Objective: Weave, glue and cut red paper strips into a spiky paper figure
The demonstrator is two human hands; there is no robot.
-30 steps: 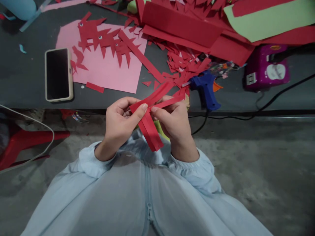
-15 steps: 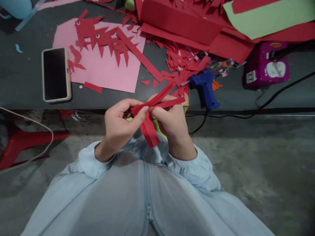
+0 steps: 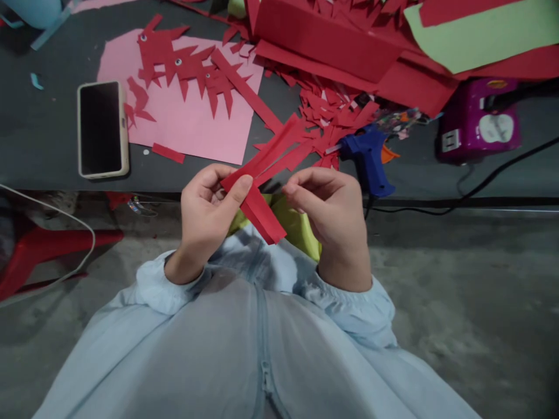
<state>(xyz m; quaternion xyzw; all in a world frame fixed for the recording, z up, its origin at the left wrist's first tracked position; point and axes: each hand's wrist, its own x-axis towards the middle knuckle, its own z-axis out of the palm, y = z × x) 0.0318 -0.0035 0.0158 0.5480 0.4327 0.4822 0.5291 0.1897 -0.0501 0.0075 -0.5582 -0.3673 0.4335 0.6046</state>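
One dark tabletop (image 3: 39, 139) under red paper scraps (image 3: 321, 110), grey concrete floor (image 3: 458, 273) below.

On your dark grey flat table (image 3: 39, 134) lie a pale-cased black-screened phone (image 3: 101, 129), a pink paper sheet (image 3: 192, 131) and a blue plastic glue gun (image 3: 369, 157).

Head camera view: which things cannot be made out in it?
In the head view:
Left hand, ends of its fingers: hidden behind the long red paper strips.
Right hand: too small to tell if its fingers hold anything.
Light blue rounded object: cut off by the top edge.
Small shiny pieces beside the blue glue gun: blurred.
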